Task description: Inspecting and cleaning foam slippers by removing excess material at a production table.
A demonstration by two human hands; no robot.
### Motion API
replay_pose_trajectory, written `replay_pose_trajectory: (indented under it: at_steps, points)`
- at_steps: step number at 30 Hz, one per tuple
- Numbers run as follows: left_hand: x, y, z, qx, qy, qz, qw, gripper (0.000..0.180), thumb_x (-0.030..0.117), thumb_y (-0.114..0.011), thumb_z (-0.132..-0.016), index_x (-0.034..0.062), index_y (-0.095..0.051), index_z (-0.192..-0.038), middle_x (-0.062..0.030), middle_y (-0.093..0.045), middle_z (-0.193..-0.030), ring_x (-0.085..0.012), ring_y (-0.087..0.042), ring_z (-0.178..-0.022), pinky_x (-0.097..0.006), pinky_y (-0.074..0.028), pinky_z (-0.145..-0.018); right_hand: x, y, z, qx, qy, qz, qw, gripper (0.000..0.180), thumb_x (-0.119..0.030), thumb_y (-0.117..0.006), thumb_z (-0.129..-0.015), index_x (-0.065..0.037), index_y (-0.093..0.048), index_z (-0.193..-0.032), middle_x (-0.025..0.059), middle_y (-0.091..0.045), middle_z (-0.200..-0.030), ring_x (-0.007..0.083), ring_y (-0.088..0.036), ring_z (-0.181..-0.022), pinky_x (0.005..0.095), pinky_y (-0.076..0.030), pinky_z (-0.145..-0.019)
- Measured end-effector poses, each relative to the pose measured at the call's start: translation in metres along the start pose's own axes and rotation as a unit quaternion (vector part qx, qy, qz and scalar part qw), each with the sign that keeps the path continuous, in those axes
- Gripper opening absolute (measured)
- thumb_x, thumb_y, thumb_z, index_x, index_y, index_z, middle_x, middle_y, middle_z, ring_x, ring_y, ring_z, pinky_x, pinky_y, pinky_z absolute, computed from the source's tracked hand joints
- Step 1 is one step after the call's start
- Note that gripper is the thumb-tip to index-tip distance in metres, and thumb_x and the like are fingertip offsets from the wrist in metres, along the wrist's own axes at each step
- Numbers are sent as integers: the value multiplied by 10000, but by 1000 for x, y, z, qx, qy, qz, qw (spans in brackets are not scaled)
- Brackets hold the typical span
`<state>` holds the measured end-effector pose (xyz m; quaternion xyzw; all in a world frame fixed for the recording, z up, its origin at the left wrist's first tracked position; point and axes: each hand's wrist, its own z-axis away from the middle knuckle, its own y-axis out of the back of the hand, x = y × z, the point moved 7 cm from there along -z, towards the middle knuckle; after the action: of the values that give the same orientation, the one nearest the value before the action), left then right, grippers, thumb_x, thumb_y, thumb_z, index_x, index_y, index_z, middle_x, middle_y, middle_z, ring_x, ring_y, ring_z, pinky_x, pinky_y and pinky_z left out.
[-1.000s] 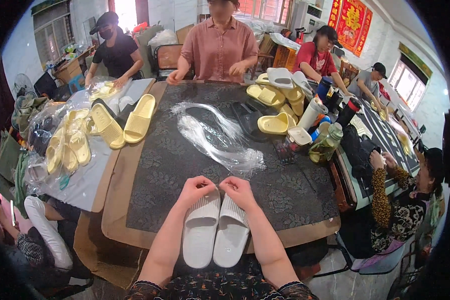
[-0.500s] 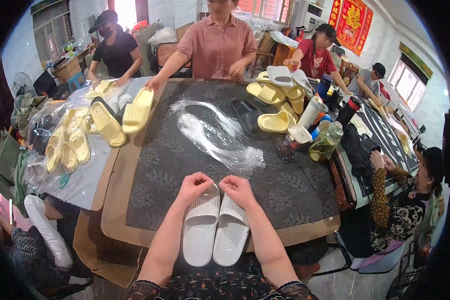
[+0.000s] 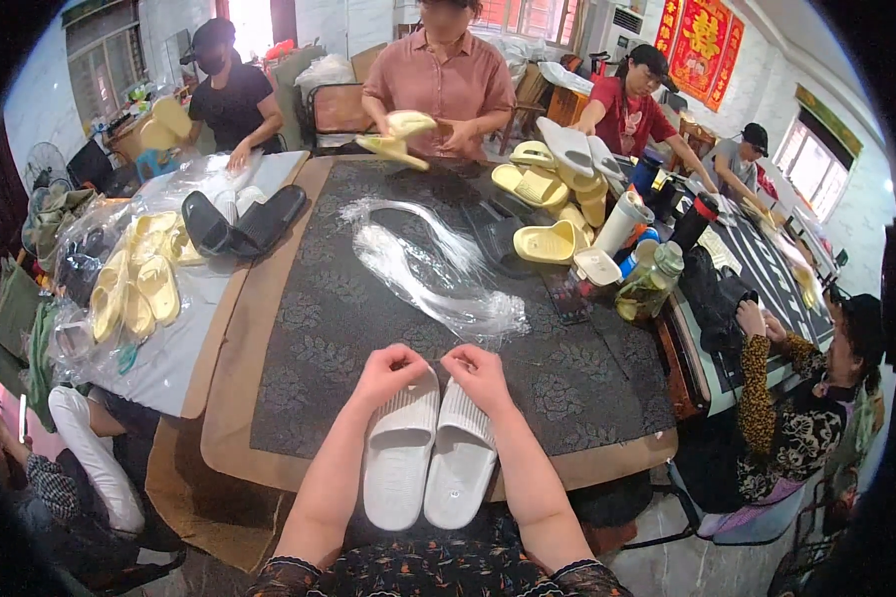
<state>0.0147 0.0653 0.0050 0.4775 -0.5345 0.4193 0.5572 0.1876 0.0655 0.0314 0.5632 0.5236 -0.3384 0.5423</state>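
My left fingers [image 3: 396, 357] and right fingers [image 3: 474, 358] curl by two ribbed grey slides [image 3: 398, 483]; whether they're pinching, I cannot tell.

My feed: matt, ribbed plastic-looking slippers [image 3: 398, 473] near, glossy clear strands [image 3: 396, 277] beyond, textured bench cover [image 3: 314, 398], shiny plastic film [image 3: 82, 231] left.

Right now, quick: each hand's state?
Left hand: curled at toe of left slipper; grip unclear.
Right hand: curled at toe of right slipper; grip unclear.
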Motion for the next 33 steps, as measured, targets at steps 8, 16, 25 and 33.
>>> replay_pose_trajectory:
  at_steps: [8, 16, 25, 33]
  points:
    - [2, -4, 2, -13, 3, -7, 1000, 121, 143, -685, -791, 28, -658, -815, 14, -622, -749, -53, -542, -697, -215, -445, -657, -1, -9, 1, -41, 11, -12, 999, 154, -158, -663, -814, -10, -654, -857, -9, -613, -701, 43, -504, -643, 218, -420, -582]
    - [7, 2, 2, 20, 1, 16, 1000, 120, 146, -681, -794, 31, -656, -820, 7, -621, -753, -55, -544, -701, -217, -447, -658, -6, -9, 3, -43, 42, -1, 998, 148, -152, -667, -810, -14, -654, -861, -18, -594, -670, 29, -474, -608, 207, -400, -556]
    - [9, 5, 2, 34, 10, 11, 999, 110, 140, -687, -798, 38, -647, -808, 20, -612, -733, -45, -536, -686, -209, -436, -619, 5, -9, 2, -49, -4, -16, 999, 138, -135, -651, -815, -8, -652, -871, -12, -606, -679, 30, -496, -627, 210, -415, -567]
    - [8, 9, 1, 55, -30, 12, 998, 101, 119, -680, -802, 23, -649, -809, 16, -599, -728, -41, -527, -675, -206, -427, -601, 6, -4, 0, 0, -18, -28, 999, 132, -137, -649, -816, -11, -657, -858, -6, -616, -693, 44, -525, -639, 217, -436, -580]
